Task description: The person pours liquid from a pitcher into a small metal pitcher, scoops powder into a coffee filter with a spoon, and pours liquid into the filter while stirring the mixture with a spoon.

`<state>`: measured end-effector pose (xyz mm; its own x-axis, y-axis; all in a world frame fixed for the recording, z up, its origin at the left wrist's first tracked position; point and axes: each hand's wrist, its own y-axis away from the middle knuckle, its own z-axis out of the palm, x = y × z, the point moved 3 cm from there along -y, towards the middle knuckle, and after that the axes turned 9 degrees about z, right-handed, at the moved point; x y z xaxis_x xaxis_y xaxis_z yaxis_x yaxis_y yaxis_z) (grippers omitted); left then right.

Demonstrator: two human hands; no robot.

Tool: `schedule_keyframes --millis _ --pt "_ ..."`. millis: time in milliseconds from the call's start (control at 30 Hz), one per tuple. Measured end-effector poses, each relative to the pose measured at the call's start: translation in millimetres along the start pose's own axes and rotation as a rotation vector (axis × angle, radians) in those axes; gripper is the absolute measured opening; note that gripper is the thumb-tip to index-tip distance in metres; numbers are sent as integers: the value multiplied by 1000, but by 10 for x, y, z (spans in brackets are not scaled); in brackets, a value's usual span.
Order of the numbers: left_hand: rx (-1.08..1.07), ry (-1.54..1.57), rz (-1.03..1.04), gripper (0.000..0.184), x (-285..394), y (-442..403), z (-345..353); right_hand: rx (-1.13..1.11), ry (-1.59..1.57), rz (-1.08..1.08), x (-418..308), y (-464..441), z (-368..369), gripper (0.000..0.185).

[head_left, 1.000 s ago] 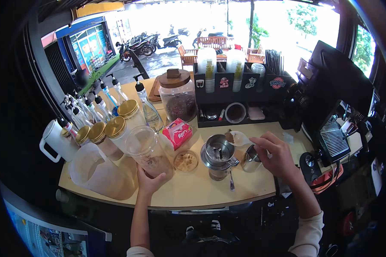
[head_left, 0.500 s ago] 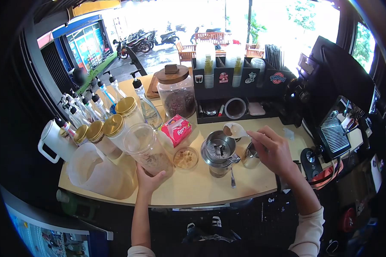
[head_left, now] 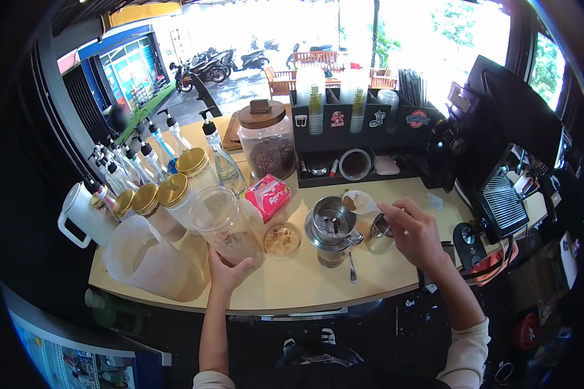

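My left hand (head_left: 229, 269) is wrapped round the lower part of a clear open jar (head_left: 224, 223), which tilts slightly. Between the fingers of my right hand (head_left: 416, 232) is a white spoon (head_left: 363, 203) with brown powder in its bowl. The spoon's bowl is over the upper right rim of a metal drip filter (head_left: 333, 222). That filter sits on a glass (head_left: 331, 258), with a metal spoon handle (head_left: 352, 267) beside it. A metal cup (head_left: 379, 235) stands near my right fingers. A round clear lid (head_left: 282, 239) lies between jar and filter.
Gold-lidded jars (head_left: 173, 190), pump bottles (head_left: 220, 159), a white jug (head_left: 87, 214) and a plastic pitcher (head_left: 136, 256) crowd the left. Behind are a pink packet (head_left: 267, 198), a wooden-lidded jar (head_left: 266, 142) and a black cup organizer (head_left: 363, 139). A black machine (head_left: 509, 129) stands right.
The powder in the white spoon has shifted, and the spoon's angle over the filter's rim differs slightly. My left hand still holds the jar.
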<state>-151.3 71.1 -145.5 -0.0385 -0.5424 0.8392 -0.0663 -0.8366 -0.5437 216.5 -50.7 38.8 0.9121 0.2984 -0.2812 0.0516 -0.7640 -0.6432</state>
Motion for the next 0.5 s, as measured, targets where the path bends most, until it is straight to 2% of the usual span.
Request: schedule_keyframes --millis 200,267,500 --pt "15 -47 -6 96 44 10 23 -2 21 -14 -27 50 -7 34" --pt "96 -30 43 92 111 -18 60 12 11 -11 -38 72 2 35" --pt "87 -50 47 94 81 -13 37 30 -29 -23 -111 113 24 35"
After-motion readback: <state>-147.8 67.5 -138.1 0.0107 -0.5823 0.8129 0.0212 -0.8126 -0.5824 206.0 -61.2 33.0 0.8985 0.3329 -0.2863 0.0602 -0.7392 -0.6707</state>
